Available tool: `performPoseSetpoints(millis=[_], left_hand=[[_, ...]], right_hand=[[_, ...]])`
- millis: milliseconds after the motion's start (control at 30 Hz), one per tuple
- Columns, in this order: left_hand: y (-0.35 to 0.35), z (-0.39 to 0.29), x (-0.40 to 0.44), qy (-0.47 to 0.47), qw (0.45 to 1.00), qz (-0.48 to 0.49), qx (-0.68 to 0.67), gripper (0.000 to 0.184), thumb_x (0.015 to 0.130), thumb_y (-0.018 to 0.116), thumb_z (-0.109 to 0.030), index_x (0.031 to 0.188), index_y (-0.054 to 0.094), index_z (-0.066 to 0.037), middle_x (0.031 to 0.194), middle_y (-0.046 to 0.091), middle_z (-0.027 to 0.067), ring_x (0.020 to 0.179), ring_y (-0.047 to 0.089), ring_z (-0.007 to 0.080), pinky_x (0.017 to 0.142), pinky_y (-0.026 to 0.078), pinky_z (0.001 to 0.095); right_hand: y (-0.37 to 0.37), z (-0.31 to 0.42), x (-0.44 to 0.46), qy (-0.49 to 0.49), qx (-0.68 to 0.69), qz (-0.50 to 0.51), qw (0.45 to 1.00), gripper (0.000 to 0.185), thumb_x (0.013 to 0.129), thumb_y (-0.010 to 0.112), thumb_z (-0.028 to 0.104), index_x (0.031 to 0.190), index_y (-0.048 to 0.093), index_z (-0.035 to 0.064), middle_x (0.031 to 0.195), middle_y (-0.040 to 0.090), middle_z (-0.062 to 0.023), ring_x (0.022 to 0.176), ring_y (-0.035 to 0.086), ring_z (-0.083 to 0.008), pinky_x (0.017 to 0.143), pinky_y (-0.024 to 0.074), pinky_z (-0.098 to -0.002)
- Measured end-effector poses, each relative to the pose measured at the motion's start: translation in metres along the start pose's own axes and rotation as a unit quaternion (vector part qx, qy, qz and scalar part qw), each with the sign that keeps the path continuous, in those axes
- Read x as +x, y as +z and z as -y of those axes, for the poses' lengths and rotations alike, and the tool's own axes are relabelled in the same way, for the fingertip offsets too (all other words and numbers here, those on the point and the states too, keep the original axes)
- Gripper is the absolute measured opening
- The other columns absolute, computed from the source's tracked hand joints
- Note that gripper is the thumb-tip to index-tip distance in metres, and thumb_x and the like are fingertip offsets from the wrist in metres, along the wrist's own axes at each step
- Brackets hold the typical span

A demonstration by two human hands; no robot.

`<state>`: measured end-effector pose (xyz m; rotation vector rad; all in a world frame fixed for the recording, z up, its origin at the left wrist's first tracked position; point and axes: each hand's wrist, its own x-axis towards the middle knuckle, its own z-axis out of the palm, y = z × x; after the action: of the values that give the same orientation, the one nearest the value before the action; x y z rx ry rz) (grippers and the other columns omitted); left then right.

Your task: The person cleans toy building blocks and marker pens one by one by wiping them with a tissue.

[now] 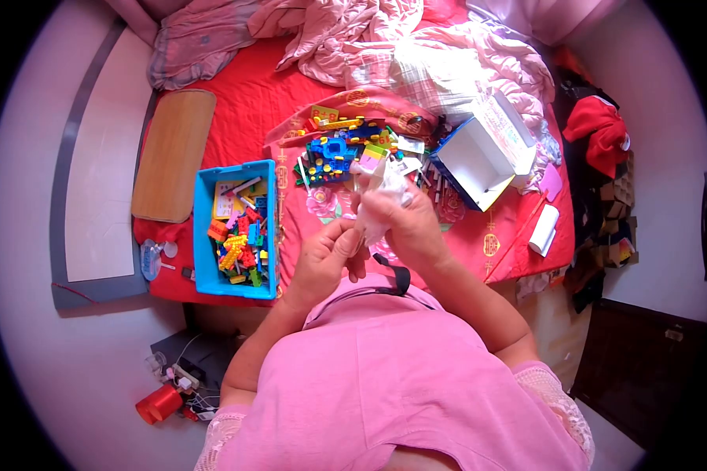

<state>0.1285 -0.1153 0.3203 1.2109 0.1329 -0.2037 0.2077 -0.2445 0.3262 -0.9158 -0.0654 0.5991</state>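
Note:
A crumpled white tissue (386, 188) is gripped in my right hand (414, 224), its lower end hanging down between my hands. My left hand (326, 255) is closed, thumb and fingers pinched at the tissue's lower edge. Just beyond the tissue lies a heap of toy building blocks (334, 157), mostly blue, with yellow, green and pink pieces. Part of that heap is hidden behind the tissue and my right hand. To the left stands a blue plastic bin (202, 235) with loose colored blocks and some cards inside.
An open white box (467, 157) lies tilted right of the heap. A white roll (543, 230) rests near the bed's right edge. At left lies a wooden board (173, 157) on the red bedsheet (243, 86). Rumpled bedding (322, 39) covers the far side. Cables and a red container (159, 404) sit below.

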Motion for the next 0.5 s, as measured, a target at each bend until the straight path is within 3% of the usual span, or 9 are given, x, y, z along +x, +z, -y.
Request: performPoseSetpoints(millis=[167, 333, 433, 500], left_hand=[[-0.004, 0.002, -0.001, -0.068, 0.976, 0.032, -0.206, 0.029, 0.092, 0.037, -0.028, 0.091, 0.048, -0.001, 0.068, 0.051, 0.0059, 0.049, 0.05, 0.0118, 0.044, 0.042, 0.0204], [-0.007, 0.005, -0.003, -0.119, 0.961, 0.078, -0.237, 0.029, 0.091, 0.039, -0.03, 0.092, 0.047, -0.002, 0.064, 0.049, 0.0054, 0.047, 0.048, 0.0133, 0.042, 0.039, 0.0219], [-0.004, 0.008, -0.004, -0.134, 0.953, 0.096, -0.255, 0.029, 0.091, 0.039, -0.03, 0.093, 0.048, -0.003, 0.062, 0.048, 0.0051, 0.046, 0.047, 0.0136, 0.041, 0.038, 0.0226], [-0.004, 0.009, -0.004, -0.134, 0.945, 0.102, -0.281, 0.029, 0.091, 0.039, -0.03, 0.094, 0.048, -0.003, 0.062, 0.048, 0.0049, 0.046, 0.046, 0.0131, 0.041, 0.037, 0.0224]], right_hand=[[0.001, -0.001, -0.006, 0.031, -0.027, 0.033, 0.999, 0.027, 0.078, 0.063, 0.014, 0.1, 0.054, 0.0028, 0.081, 0.058, -0.001, 0.071, 0.055, -0.0076, 0.064, 0.0445, -0.0225], [-0.001, 0.013, -0.003, -0.001, -0.038, 0.024, 0.999, 0.027, 0.077, 0.064, 0.013, 0.1, 0.054, 0.0019, 0.081, 0.059, -0.0024, 0.073, 0.055, -0.0079, 0.063, 0.0453, -0.0219], [-0.006, 0.022, 0.007, -0.021, 0.058, 0.006, 0.998, 0.027, 0.077, 0.063, 0.011, 0.1, 0.055, 0.0022, 0.083, 0.059, -0.0027, 0.074, 0.056, -0.0078, 0.061, 0.0454, -0.0212], [-0.006, 0.021, 0.007, -0.019, 0.04, 0.034, 0.998, 0.029, 0.08, 0.06, 0.013, 0.106, 0.053, 0.0019, 0.089, 0.06, -0.0039, 0.078, 0.056, -0.0079, 0.067, 0.0453, -0.0223]])
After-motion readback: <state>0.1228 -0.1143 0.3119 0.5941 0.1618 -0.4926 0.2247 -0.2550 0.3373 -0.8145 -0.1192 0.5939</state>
